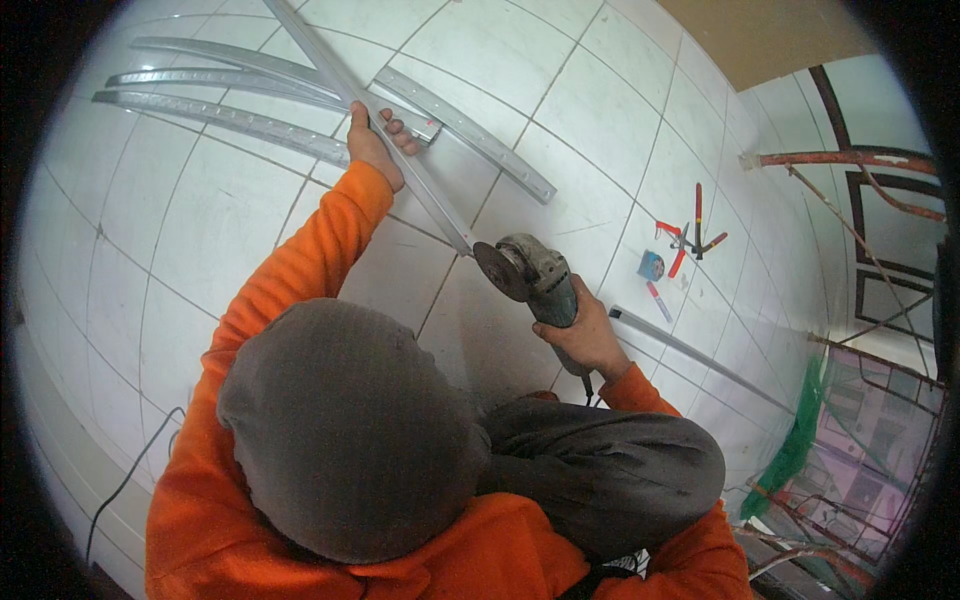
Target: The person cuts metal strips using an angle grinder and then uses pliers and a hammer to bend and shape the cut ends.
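Grey grinder [537,274] in right hand [592,335], any print illegible

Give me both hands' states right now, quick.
Left hand: closed, holding a long metal profile.
Right hand: closed, holding an angle grinder by its body.

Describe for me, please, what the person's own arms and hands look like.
The left sleeve and right sleeve are long and orange, with creases and no visible markings. The left hand and right hand are bare, without gloves.
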Demonstrator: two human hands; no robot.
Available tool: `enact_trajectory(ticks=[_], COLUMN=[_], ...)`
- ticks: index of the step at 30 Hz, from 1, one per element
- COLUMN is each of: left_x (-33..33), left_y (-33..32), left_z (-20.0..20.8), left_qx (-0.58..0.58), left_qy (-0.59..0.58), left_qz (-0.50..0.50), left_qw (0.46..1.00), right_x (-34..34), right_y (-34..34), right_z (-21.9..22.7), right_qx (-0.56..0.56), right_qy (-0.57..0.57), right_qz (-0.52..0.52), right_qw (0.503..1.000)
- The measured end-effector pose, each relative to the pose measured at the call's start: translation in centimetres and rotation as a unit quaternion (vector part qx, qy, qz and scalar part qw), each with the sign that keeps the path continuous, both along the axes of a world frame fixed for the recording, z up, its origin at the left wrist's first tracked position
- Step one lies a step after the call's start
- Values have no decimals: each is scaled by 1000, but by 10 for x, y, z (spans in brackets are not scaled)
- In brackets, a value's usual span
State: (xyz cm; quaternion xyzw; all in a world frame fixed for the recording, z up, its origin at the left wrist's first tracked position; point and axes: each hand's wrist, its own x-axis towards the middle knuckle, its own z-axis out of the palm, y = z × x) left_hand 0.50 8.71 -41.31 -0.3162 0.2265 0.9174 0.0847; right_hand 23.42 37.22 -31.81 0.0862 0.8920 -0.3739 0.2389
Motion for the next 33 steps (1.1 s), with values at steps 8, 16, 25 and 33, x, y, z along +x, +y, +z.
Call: enact_trajectory(ticks=[8,16,25,33], left_x=[0,3,6,4], left_y=[-2,-1,0,4], left_z=[-1,1,-3,-2], left_qx=[6,-8,22,9], left_qy=[1,4,16,-4], left_qz=[-4,-1,0,4], left_qw=[1000,1000,1000,1000], right_x=[1,0,-4,-3], right_y=[1,-2,-13,-14], right_z=[-3,2,17,14], right_qx=[6,-2,-53,-55], right_qy=[7,5,-61,-2], right_qz=[5,1,-58,-40], right_qw=[1000,1000,995,998])
